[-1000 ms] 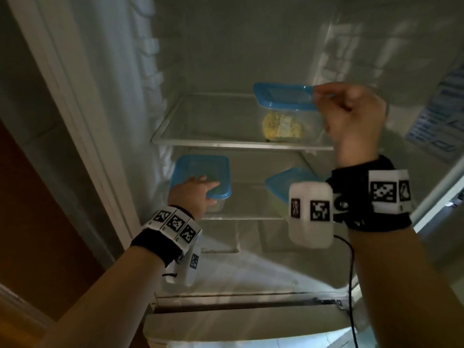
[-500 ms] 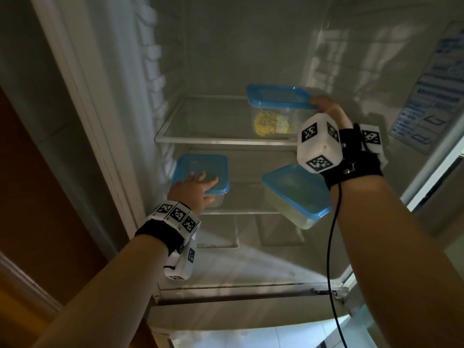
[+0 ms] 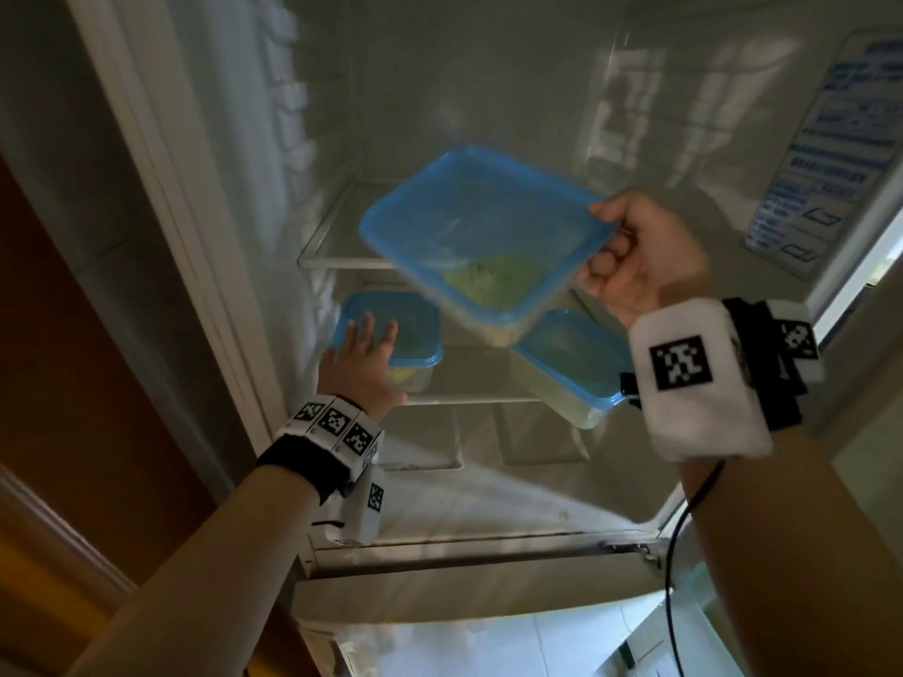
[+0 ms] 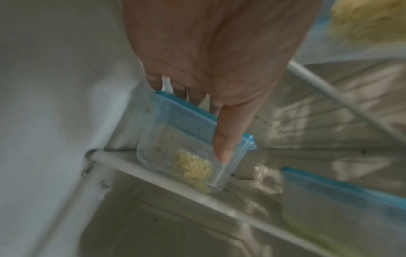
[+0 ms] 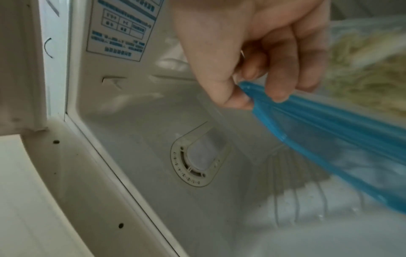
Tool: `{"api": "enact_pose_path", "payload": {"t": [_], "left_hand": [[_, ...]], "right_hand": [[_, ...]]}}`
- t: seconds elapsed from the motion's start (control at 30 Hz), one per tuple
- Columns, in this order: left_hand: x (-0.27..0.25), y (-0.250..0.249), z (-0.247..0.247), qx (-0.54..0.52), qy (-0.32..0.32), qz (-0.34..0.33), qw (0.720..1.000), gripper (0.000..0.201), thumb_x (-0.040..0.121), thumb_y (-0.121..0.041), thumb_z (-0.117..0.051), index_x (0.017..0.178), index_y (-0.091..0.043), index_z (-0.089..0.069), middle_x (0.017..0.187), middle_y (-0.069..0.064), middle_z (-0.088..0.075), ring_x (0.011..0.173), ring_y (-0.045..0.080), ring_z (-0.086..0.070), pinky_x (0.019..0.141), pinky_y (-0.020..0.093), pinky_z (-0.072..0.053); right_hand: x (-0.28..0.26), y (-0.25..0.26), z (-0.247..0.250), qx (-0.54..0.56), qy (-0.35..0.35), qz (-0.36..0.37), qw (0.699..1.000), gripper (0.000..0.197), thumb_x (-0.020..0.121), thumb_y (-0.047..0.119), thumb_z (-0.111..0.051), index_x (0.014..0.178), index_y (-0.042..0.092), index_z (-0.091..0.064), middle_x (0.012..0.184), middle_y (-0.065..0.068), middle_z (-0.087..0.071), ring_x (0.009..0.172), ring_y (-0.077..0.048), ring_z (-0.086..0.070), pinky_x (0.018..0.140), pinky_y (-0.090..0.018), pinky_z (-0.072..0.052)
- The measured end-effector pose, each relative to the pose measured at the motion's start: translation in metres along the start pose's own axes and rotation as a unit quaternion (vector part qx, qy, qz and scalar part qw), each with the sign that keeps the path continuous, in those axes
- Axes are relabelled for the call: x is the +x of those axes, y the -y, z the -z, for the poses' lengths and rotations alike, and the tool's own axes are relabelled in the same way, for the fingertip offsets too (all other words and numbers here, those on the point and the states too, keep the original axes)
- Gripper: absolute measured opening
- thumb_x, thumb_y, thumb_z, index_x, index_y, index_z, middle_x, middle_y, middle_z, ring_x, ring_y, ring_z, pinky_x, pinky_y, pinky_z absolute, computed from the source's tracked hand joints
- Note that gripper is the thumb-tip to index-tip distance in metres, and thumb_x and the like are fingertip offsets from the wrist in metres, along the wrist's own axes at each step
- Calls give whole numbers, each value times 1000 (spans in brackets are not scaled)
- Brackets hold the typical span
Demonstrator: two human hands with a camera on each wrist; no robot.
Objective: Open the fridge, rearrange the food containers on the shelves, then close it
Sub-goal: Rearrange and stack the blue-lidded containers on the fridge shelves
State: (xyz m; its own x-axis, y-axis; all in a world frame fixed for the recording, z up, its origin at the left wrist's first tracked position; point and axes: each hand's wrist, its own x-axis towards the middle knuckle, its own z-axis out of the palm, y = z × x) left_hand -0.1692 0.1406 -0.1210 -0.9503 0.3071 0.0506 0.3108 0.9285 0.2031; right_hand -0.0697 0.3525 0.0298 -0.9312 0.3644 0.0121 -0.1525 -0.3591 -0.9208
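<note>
So the fridge [image 3: 488, 90] is wide open, and the right hand [image 3: 640, 251] pinches the corner of a big clear plastic container with a blue lid [image 3: 481, 232], thumb on the lid edge and fingers curled under. That tub is tilted in the air in front of the upper glass shelf [image 3: 337, 237], touching nothing else, with yellowish noodle-looking food inside. Down on the lower glass shelf [image 3: 469, 395], the left hand [image 3: 359, 361] lies on a smaller blue-lidded clear tub [image 3: 410, 334] near the left wall, fingers spread over the lid, thumb down its front side. A third blue-lidded container [image 3: 571, 364] sits on the right of that shelf, poking over the front edge. There's a blue-printed label [image 3: 830, 153] on the right inner wall.
</note>
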Motion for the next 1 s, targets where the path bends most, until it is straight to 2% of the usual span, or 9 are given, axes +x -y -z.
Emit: {"api": "enact_pose_path", "payload": {"t": [0.17,0.3,0.4,0.47,0.53,0.63,0.7,0.83,1.0], "left_hand": [[-17,9,-9,-147,10,53,988,75,73,-38,-67,137,-13,-38,146,8,-38,137,25,-33,108,34,-34],[-28,20,-18,-344,-32,121,931,68,78,-7,-67,138,-2,-36,141,17,-46,129,31,-46,99,29,-38],[-33,17,-4,-368,-53,55,927,72,75,2,-68,138,-3,-33,135,12,-47,119,17,-51,97,19,-37],[-33,15,3,-349,-28,7,937,79,75,0,-68,141,-7,-26,139,7,-38,123,11,-43,104,17,-30],[-32,17,7,-337,-17,16,941,90,77,-10,-67,147,-14,-11,152,6,-26,138,18,-30,114,27,-23],[-31,15,13,-372,-37,36,927,104,77,-16,-69,148,-21,7,152,2,-29,135,19,-34,112,32,-29],[-28,14,16,-379,-77,4,922,108,71,-17,-73,148,-25,3,145,-7,-32,129,10,-37,108,26,-31],[-20,14,22,-271,-114,-7,956,109,67,-28,-75,148,-27,-2,159,5,-13,145,19,-18,119,41,-22],[-8,5,36,-133,-154,-9,979,73,80,-28,-66,142,-18,-29,159,11,-4,147,24,-5,121,39,-15]], "right_hand": [[-14,-25,3,-51,57,-71,995,36,86,15,-44,51,15,-37,23,5,-31,22,-5,-33,34,-12,-39],[-10,-55,9,-51,33,-139,988,53,86,14,-47,33,15,-46,22,5,-32,19,-6,-32,31,-11,-36],[-2,-76,16,-12,-4,-161,987,53,84,12,-49,31,15,-47,22,5,-34,19,-7,-35,33,-12,-40],[5,-87,17,39,-15,-164,986,54,83,12,-50,29,13,-49,24,5,-37,21,-8,-39,35,-14,-44],[14,-96,11,79,-6,-156,984,57,85,12,-47,28,13,-47,25,5,-37,22,-9,-41,38,-16,-47],[26,-109,-8,112,38,-153,981,60,90,14,-40,30,12,-44,25,4,-38,23,-10,-41,40,-14,-47],[31,-118,-21,104,20,-141,984,46,89,11,-46,43,8,-45,27,2,-42,28,-12,-53,42,-18,-51],[40,-133,-35,80,-18,-117,990,29,82,7,-61,59,4,-45,34,-3,-49,42,-22,-66,45,-29,-56],[48,-141,-44,10,10,-134,991,30,77,21,-71,60,4,-52,51,-9,-63,51,-19,-70,58,-30,-59]]}}
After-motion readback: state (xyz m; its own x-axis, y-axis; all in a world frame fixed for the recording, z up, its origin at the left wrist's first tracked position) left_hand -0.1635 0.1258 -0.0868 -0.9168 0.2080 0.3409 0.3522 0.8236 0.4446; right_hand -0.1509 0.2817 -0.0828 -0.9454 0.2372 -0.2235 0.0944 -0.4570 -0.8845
